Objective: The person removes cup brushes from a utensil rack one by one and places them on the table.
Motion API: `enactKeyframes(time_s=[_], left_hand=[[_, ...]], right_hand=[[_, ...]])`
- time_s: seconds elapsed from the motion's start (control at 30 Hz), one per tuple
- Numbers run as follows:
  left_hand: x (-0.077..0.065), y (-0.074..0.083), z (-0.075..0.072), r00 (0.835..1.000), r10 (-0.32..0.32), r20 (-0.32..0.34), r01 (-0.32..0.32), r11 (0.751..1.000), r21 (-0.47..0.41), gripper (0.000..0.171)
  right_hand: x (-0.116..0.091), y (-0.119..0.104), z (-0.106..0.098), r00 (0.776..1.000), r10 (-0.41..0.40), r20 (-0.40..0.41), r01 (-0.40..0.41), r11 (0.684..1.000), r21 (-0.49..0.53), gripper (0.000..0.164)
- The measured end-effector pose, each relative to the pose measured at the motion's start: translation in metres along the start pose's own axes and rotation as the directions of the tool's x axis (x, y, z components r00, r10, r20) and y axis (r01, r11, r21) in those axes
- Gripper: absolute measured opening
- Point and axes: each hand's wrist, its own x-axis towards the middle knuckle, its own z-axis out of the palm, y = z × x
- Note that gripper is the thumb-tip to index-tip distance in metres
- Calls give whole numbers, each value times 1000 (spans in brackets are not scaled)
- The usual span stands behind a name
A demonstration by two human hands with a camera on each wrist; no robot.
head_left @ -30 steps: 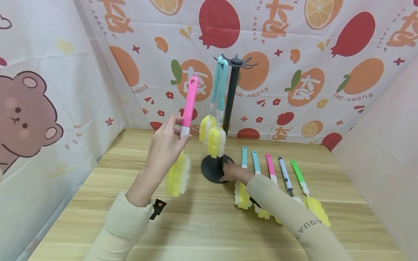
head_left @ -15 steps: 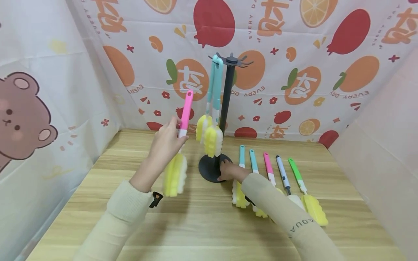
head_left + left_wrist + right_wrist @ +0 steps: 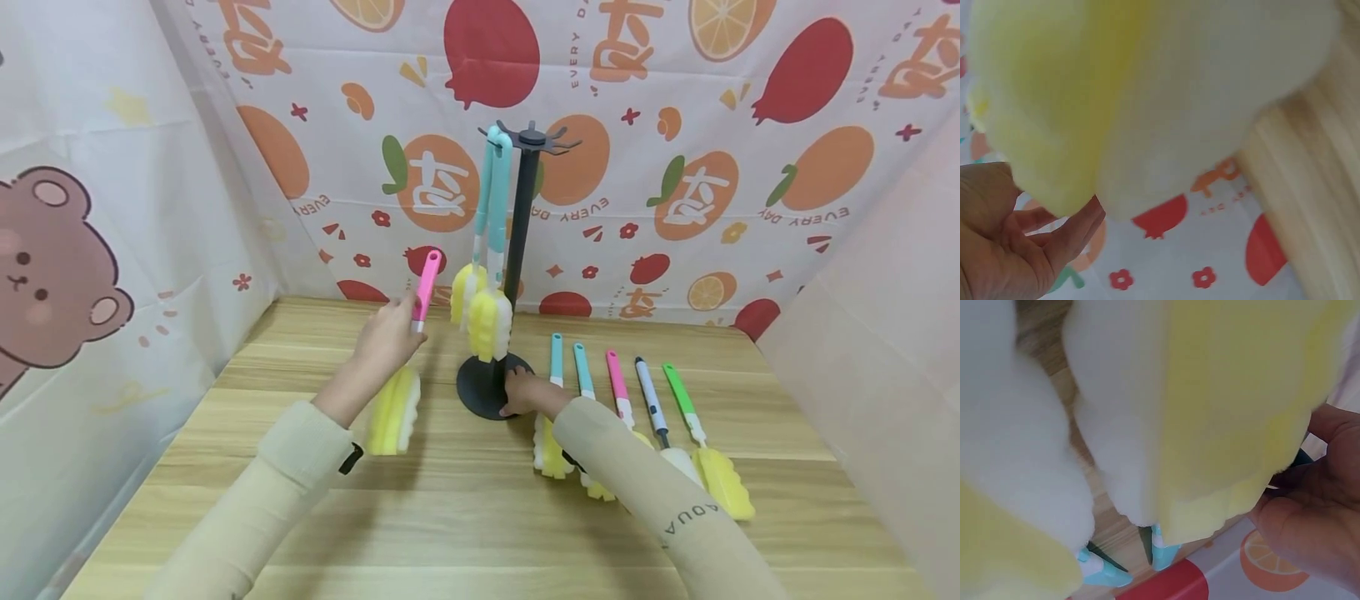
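My left hand (image 3: pixel 387 337) pinches a pink-handled sponge brush (image 3: pixel 427 287) at the lower handle, left of the black stand. Its yellow-and-white sponge head (image 3: pixel 1104 106) hangs low over the table and fills much of the left wrist view. With my right hand (image 3: pixel 525 392) I hold the foot of the black stand (image 3: pixel 522 225), at the bottom of its post. Two sponge brushes with turquoise handles (image 3: pixel 498 200) hang from the left hooks on the stand's top. In the right wrist view, a sponge head (image 3: pixel 1222 412) partly covers my right hand.
Several sponge brushes lie in a row on the wooden table (image 3: pixel 465 517) to the right, among them a pink one (image 3: pixel 618 379), a grey-blue one (image 3: pixel 651 396) and a green one (image 3: pixel 681 392). My right sleeve (image 3: pixel 645 475) crosses over some. A fruit-print cloth (image 3: pixel 337 167) stands behind.
My left hand has lowered the pink-handled brush and brought it slightly left, its handle top sinking most. My right hand stays at the stand's foot. The head view has shifted a little.
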Motion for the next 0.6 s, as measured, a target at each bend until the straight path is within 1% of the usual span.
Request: enactKeyframes(time_s=[0.13,0.3,0.43,0.6], left_hand=[[3,-7,11,998,-10,55,9,1000,22,46],[7,-16,24,989,-43,144,45,999,-10,46],[7,-25,36,975,-83,207,93,995,-41,41],[6,-32,52,951,-123,285,147,987,-64,34]], right_hand=[[0,0,0,1000,0,-2,0,1000,5,77],[1,0,0,1000,7,3,-7,1000,16,78],[1,0,1,1000,11,-2,-11,1000,22,78],[-1,-1,1,1000,8,-3,-8,1000,-1,77]])
